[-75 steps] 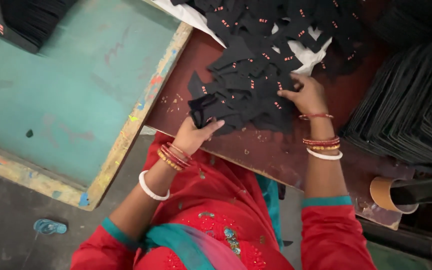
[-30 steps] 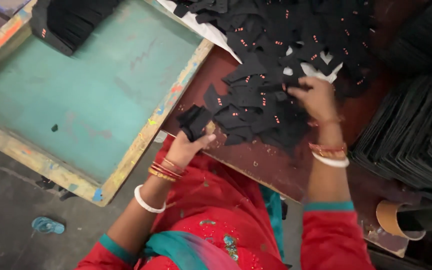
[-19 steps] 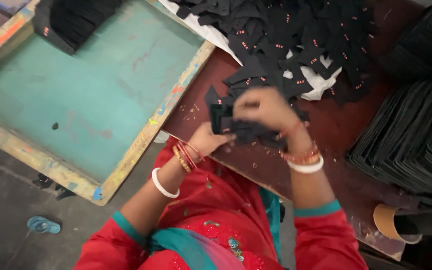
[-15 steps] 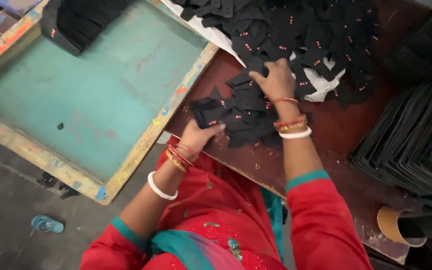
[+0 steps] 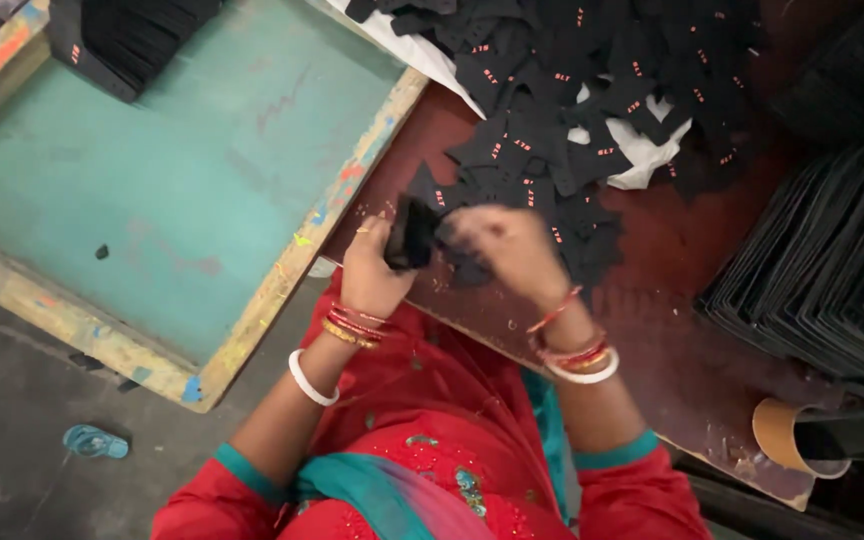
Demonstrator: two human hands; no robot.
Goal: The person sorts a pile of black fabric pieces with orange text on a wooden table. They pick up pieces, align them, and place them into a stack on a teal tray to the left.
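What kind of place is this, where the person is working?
Probably a small printing or garment workshop. A big wood-framed teal screen lies flat, a heap of small black fabric pieces with red marks covers the dark red worktable, and the left hand holds a small stack.

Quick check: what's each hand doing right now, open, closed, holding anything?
Left hand: closed around a small stack of black fabric pieces.
Right hand: motion-blurred at the same stack; grip cannot be told.
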